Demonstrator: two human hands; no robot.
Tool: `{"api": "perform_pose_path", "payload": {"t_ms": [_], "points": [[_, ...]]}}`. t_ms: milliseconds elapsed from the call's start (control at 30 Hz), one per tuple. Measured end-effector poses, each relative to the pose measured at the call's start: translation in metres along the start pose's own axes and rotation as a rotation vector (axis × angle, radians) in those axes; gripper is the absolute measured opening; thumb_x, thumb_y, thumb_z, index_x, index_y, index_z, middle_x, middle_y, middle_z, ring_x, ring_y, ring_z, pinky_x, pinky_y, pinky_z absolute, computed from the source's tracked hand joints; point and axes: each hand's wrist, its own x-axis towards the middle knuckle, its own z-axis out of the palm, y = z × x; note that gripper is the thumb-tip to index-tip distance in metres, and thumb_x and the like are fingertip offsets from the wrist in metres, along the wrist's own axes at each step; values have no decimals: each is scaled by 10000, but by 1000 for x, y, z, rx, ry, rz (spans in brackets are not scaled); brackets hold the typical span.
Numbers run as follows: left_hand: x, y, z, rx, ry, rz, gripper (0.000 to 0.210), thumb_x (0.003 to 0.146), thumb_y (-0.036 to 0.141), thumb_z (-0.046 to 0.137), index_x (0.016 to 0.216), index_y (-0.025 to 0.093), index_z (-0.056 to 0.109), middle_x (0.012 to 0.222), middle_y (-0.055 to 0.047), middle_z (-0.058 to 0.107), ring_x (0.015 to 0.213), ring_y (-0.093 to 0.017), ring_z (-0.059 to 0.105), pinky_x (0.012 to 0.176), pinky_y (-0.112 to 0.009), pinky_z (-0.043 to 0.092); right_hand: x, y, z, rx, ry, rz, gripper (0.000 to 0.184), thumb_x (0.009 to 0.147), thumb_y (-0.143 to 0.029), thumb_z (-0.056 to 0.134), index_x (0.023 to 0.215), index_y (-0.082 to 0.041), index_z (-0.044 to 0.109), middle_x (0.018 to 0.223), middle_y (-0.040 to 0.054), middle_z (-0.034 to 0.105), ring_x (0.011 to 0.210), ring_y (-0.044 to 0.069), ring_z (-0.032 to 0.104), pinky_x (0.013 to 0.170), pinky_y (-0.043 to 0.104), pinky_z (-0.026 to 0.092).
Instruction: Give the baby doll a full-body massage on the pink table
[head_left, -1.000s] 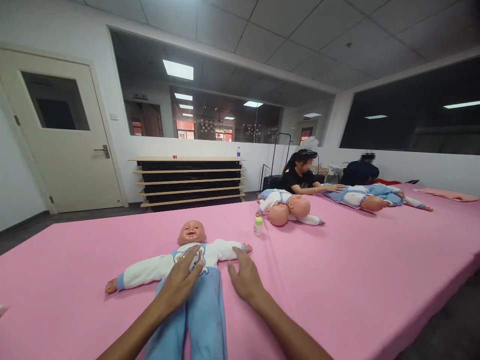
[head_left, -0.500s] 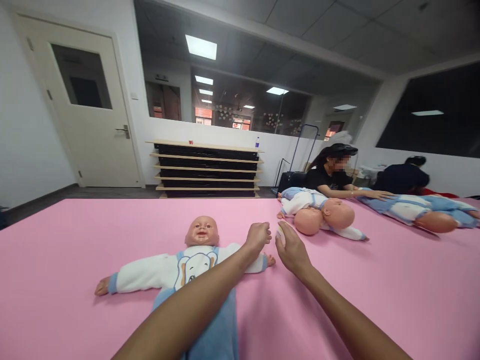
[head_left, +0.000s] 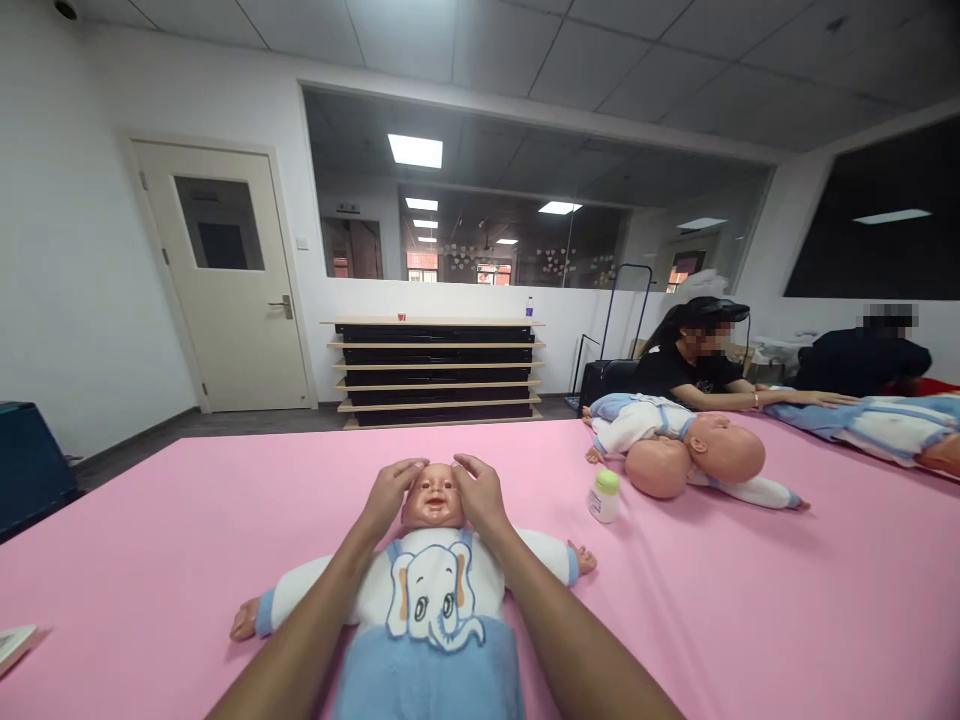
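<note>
A baby doll (head_left: 435, 505) lies face up before me, its arms spread wide. It wears a white top with an elephant on the chest and blue trousers. My left hand (head_left: 394, 490) rests against one side of its head, fingers stretched over the brow. On the opposite side, my right hand (head_left: 480, 492) is placed the same way, its fingers reaching the forehead. Both hands are open and grip nothing; the doll's face shows between them. A small white jar with a green lid (head_left: 604, 497) stands to the right, beyond the doll's hand.
A pink table surface (head_left: 675, 620) lies under everything. Two more dolls (head_left: 660, 455) are piled at the right, one over the other. Behind them a co-worker (head_left: 697, 350) touches another doll (head_left: 870, 425). A white object (head_left: 15, 645) sits at the left edge.
Both hands have moved left from beside the doll's arm onto its head. The jar, mostly hidden by my right hand before, now stands on the table. My view has shifted.
</note>
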Motion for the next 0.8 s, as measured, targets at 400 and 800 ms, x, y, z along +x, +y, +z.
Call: {"api": "perform_pose_path", "payload": {"t_ms": [400, 800], "points": [[-1, -43, 9, -244, -177, 6, 547, 769, 418, 645, 1237, 142, 587, 1281, -104, 609, 1218, -291, 530, 1063, -409, 390, -3, 31, 8, 181, -174, 47, 506, 810, -466, 553, 1220, -175, 609, 1229, 65, 645, 1157, 238, 574, 1036, 388, 424], [6, -52, 13, -351, -92, -20, 490, 695, 430, 728, 1095, 162, 640, 1111, -92, 661, 1080, -280, 580, 981, -405, 439, 4, 37, 12, 164, -207, 88, 535, 764, -504, 620, 1199, -193, 612, 1179, 71, 669, 1077, 253, 624, 944, 389, 500]]}}
